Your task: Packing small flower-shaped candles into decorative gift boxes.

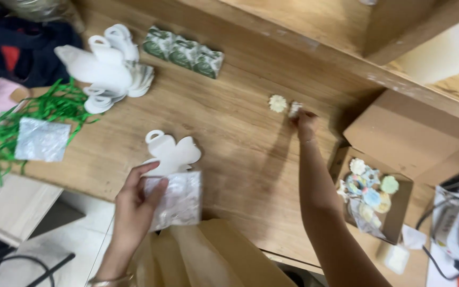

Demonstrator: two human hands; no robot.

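Two hands at a wooden table (240, 154); one item in each.
Left hand (134, 204) at 7 o'clock, fingers curled around a clear packet (179, 199), white cutout (172, 151) just above; right hand (306, 125) at 1 o'clock, fingertips pinching a small white piece (295, 109); cream flower (278, 103) just beside it.

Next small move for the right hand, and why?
Probably close the right hand on the small white piece at its fingertips and lift it. The left hand already holds the clear packet at the table edge.
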